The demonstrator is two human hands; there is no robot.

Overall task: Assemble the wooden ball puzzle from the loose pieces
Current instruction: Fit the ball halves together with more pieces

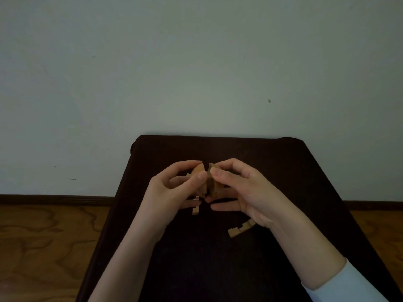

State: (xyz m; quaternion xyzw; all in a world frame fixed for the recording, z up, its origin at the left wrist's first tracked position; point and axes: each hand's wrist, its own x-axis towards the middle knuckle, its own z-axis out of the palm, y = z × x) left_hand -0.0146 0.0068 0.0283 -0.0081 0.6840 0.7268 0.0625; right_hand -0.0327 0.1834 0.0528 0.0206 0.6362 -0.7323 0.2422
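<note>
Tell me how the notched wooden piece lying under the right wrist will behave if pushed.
The notched piece looks stiff and light. Its flat, blocky faces suggest it would slide on the dark table rather than roll.

The partly built wooden ball puzzle (207, 182) is a light brown cluster with rounded outer faces and a dark gap down its middle, held up above the dark surface with its left half (198, 173) and right half (214, 184) close together. A notched loose piece (195, 206) of pale wood stands nearly upright just below the cluster to the left, partly hidden. Another notched loose piece (239, 228), stepped along one edge, lies flat and slanted lower right, well apart from the cluster
</note>
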